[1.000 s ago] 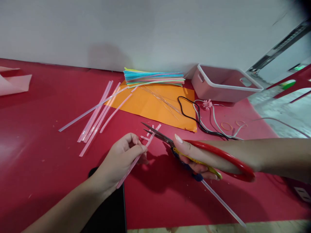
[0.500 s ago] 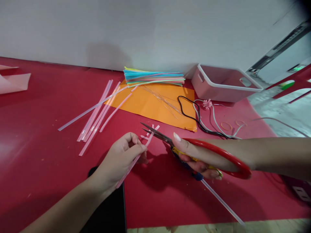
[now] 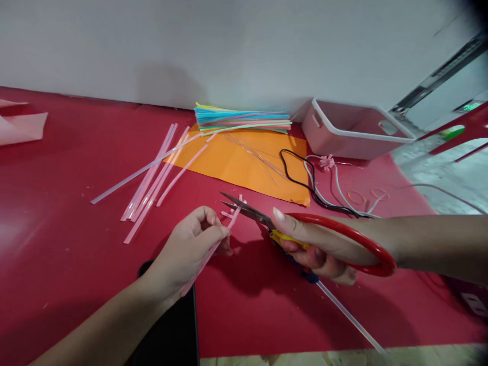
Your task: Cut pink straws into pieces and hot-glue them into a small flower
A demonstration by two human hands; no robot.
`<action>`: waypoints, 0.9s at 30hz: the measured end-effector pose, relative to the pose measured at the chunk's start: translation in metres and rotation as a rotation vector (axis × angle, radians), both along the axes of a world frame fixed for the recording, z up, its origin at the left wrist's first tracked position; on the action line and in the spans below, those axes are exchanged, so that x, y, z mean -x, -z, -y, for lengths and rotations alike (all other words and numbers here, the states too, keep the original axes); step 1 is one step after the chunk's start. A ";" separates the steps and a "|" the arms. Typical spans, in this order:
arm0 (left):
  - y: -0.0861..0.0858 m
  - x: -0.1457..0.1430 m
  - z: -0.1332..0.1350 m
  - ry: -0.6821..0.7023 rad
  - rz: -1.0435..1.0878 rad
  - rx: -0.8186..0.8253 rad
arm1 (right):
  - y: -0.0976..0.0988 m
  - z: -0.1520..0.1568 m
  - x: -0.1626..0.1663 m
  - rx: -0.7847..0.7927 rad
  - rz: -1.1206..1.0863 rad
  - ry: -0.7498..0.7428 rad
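Left hand [image 3: 202, 234]: strip [image 3: 234, 218] pinched; right hand [image 3: 316, 249]: scissors [image 3: 263, 218] gripped.
Bits [image 3: 227, 215] have been snipped just beyond; past the left hand, loose strips [image 3: 160, 177] seem left uncut.

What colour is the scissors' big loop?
Red; the big loop shows best in the head view.
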State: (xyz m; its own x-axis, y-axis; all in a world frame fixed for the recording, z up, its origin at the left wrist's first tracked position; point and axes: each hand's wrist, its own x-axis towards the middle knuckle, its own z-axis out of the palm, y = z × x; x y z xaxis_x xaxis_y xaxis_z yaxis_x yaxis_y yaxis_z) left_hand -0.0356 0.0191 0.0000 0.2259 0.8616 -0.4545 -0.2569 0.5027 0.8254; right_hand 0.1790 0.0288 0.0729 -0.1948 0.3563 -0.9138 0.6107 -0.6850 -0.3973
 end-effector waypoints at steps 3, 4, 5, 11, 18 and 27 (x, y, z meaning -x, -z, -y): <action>0.000 0.000 0.000 0.016 -0.006 -0.020 | -0.002 0.002 -0.001 -0.050 -0.003 -0.035; 0.000 0.000 -0.001 0.017 -0.011 -0.020 | -0.003 0.002 -0.002 -0.065 -0.014 -0.041; 0.000 0.000 -0.001 0.012 -0.015 -0.017 | -0.002 0.002 -0.003 -0.065 -0.027 -0.040; 0.001 -0.001 -0.002 -0.059 -0.008 -0.022 | 0.006 -0.005 -0.010 0.007 -0.077 0.077; 0.005 0.001 -0.002 -0.111 0.043 0.000 | 0.005 -0.016 -0.022 -0.164 -0.043 -0.043; 0.003 0.002 -0.004 -0.160 0.078 0.022 | 0.001 -0.055 -0.044 -0.727 0.434 -0.506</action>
State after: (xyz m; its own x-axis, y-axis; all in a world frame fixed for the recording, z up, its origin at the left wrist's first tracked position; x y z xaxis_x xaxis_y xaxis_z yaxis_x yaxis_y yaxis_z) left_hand -0.0374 0.0230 -0.0027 0.1220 0.8796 -0.4599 -0.3978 0.4678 0.7892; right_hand 0.2228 0.0835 0.0719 -0.1787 0.8268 -0.5334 0.9569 0.0199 -0.2898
